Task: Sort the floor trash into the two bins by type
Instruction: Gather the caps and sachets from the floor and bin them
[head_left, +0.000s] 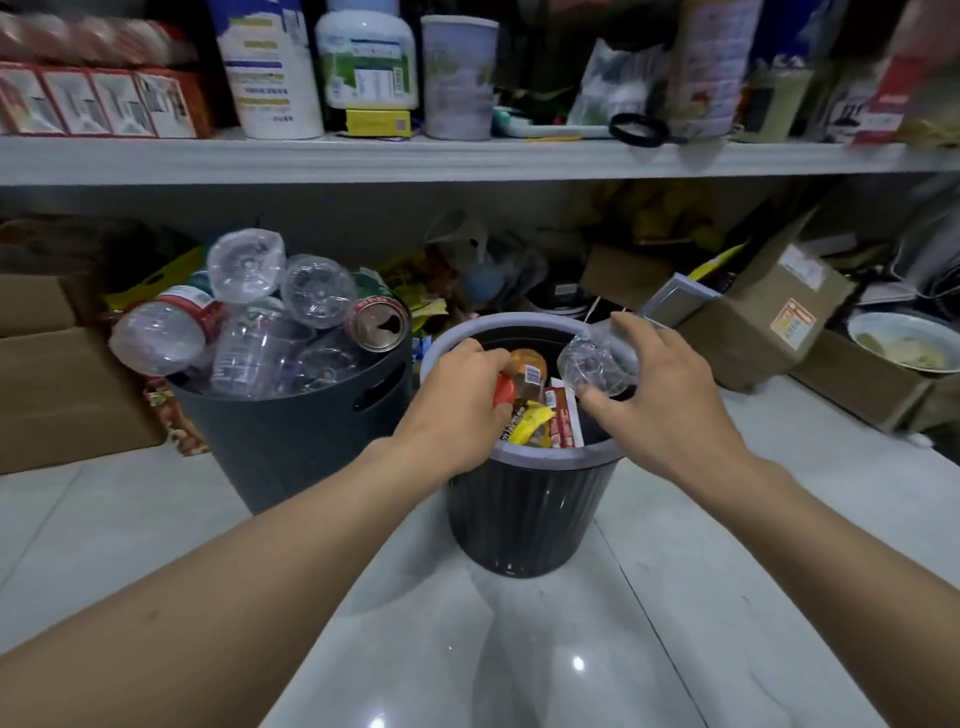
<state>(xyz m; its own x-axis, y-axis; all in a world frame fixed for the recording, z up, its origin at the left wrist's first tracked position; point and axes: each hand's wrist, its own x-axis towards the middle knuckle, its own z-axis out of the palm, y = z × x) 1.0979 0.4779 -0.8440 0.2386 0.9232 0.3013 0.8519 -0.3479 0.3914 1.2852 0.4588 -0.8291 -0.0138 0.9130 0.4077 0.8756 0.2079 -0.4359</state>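
Observation:
Two bins stand on the tiled floor under a shelf. The wide dark bin (291, 447) on the left is heaped with clear plastic bottles (244, 265) and a red drink can (379, 325). The smaller ribbed black bin (524, 514) with a grey rim holds snack wrappers (545, 415). My left hand (457, 395) reaches over its near rim, closed on a red wrapper (505, 389) inside the bin. My right hand (660, 384) hovers over the bin's right side, gripping a crumpled clear plastic piece (592, 364).
Cardboard boxes (57, 374) sit left of the bins and more boxes (769, 322) to the right, with a bowl (904, 343) beyond. A white shelf (467, 158) above carries tubs, cans and boxes. Bags and clutter fill the space behind the bins.

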